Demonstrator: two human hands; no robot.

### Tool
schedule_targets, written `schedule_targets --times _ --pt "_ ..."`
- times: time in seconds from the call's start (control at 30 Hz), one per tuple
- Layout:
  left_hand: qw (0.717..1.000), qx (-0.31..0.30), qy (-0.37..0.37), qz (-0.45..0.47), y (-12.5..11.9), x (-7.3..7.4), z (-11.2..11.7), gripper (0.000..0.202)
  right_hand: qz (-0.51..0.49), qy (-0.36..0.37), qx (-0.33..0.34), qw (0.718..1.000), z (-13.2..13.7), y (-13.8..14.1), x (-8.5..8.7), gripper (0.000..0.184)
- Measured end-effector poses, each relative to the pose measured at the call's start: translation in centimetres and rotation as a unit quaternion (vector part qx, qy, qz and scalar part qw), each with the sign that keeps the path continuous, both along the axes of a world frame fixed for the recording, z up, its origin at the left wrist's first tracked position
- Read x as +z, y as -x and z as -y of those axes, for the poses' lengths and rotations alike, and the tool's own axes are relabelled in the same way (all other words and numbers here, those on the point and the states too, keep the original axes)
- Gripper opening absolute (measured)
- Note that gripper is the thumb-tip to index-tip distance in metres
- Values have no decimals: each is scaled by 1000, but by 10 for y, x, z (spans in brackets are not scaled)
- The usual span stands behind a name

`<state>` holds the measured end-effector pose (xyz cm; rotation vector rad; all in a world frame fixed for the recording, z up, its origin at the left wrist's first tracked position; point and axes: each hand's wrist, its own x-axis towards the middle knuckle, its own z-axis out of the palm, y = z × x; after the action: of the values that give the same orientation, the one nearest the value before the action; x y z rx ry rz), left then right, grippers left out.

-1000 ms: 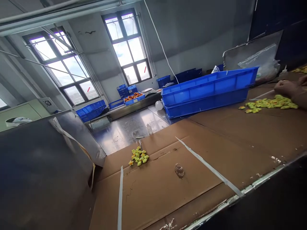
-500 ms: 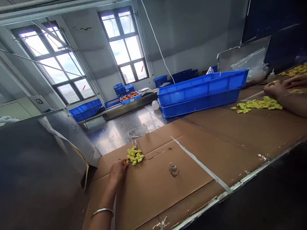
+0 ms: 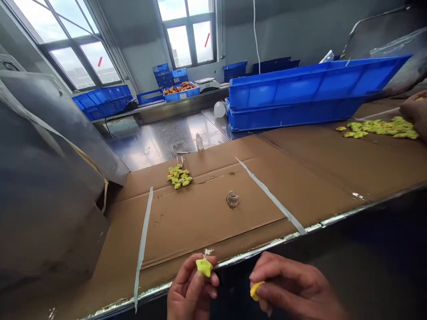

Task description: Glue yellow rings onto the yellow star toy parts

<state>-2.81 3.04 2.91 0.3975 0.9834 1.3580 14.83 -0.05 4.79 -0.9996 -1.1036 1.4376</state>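
Note:
Close to the front edge of the table, my left hand (image 3: 188,291) pinches a small yellow-green star-shaped piece (image 3: 204,268) between thumb and fingers. My right hand (image 3: 293,284), a short way to its right, grips a small orange-yellow piece (image 3: 256,291), whose full shape the fingers hide. The two pieces are apart. A small pile of similar yellow-green pieces (image 3: 179,178) lies farther back on the brown cardboard (image 3: 200,222). Between the pile and my right hand stands a small clear round dish (image 3: 232,199).
Blue crates (image 3: 293,113) are stacked at the back right. A co-worker's hand (image 3: 416,111) is beside a larger pile of yellow-green pieces (image 3: 383,128). A metal panel (image 3: 50,178) rises at left. White tape strips (image 3: 144,240) cross the cardboard. A small clear bottle (image 3: 199,141) stands behind.
My left hand has drawn back from the small pile to the table's front edge with a star-shaped piece. My right hand has come into view holding the orange-yellow piece. The view has turned and dipped.

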Motion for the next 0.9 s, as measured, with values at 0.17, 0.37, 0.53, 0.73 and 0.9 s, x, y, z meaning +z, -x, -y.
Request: schedule_targets --times 0.17,0.37,0.53,0.73,0.9 --pt "994 8 69 89 -28 -18 32 35 -5 -21 17 1000 -12 9 3 6" --pt "986 -8 103 134 -29 -26 43 38 22 22 33 999 -10 10 -2 10" --pt "984 -28 109 138 -29 -26 42 36 0 78 29 997 -11 12 1 15" --pt "986 -33 101 125 -28 -27 43 35 -2 90 33 995 -12 12 4 16" --pt "986 -39 102 127 -28 -26 43 34 -9 95 32 995 -11 11 4 14"
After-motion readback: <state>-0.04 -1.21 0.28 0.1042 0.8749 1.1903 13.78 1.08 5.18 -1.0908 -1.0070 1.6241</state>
